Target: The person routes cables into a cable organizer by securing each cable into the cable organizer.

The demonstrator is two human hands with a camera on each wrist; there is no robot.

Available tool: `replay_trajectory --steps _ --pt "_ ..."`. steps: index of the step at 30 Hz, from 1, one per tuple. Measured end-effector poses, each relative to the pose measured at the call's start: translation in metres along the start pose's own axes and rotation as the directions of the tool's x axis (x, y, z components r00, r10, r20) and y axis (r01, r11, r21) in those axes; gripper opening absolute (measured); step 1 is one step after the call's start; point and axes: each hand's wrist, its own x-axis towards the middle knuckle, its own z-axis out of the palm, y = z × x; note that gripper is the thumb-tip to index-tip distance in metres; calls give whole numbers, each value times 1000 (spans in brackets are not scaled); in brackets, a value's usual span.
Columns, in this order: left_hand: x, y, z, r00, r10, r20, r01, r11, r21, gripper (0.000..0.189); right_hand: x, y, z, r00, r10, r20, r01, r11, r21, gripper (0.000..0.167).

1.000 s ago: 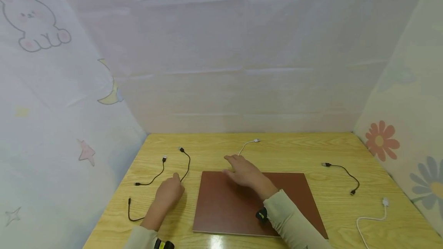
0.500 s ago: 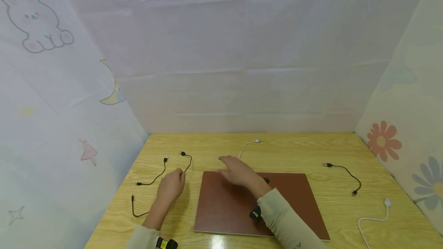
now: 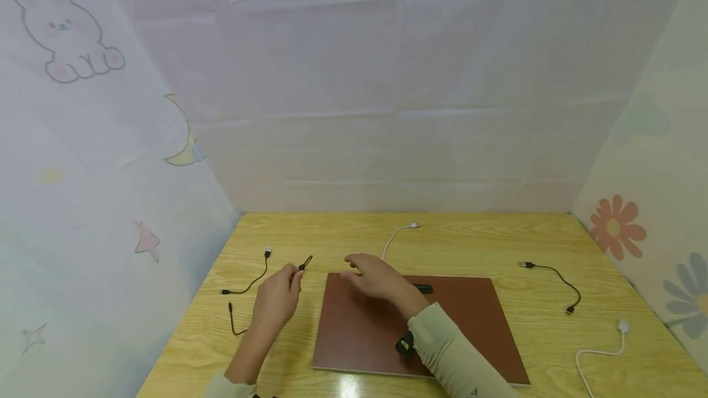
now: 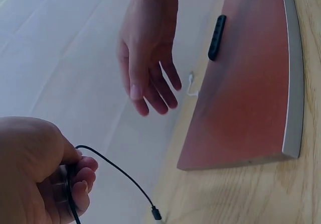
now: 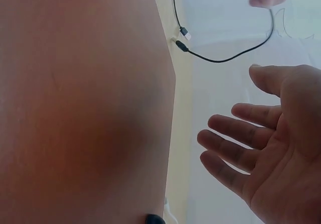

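In the head view my left hand [image 3: 276, 300] pinches a black USB cable [image 3: 306, 261] between thumb and fingers, left of a brown board [image 3: 464, 330]. From the grip, the cable [image 4: 123, 171] bows out to a black plug [image 4: 156, 214] low in the left wrist view, while another length runs down through the curled fingers. A black cable end [image 3: 231, 315] shows left of the forearm, its continuation hidden there. My right hand [image 3: 380, 280] hovers over the board's far left part, fingers spread and holding nothing. Beyond its wrist, a black ridged strip [image 3: 424, 288] lies on the board.
Another black USB cable [image 3: 255, 281] lies at the left of the wooden table [image 3: 326, 232]. A white cable [image 3: 394, 237] is behind the board. On the right lie a black cable [image 3: 558, 278] and a white one [image 3: 600, 352]. Printed cloth walls [image 3: 354, 109] stand around the table.
My left hand has raised the black cable, and its far plug has come nearer the hand. The cable end by the forearm has slid right. My right hand has shifted slightly left, uncovering the strip.
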Motion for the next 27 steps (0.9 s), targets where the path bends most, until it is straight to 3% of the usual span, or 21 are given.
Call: replay_trajectory --steps 8,13,17,21,27 --pt "-11 25 -7 996 66 -60 -66 998 5 14 2 -2 6 1000 -1 -26 3 996 85 35" --pt "-17 41 -11 987 119 -106 -120 993 2 10 4 -1 8 999 34 -7 -31 972 233 38" --pt "-21 50 -12 978 164 -130 -166 986 -6 9 5 -2 11 996 55 72 -81 902 424 51" --pt "-25 55 -11 969 201 -145 -204 979 -4 9 8 -3 13 991 50 124 -110 826 552 54" --pt "-33 64 -11 959 250 -131 -251 968 13 9 17 1 15 992 56 116 -121 713 691 52"
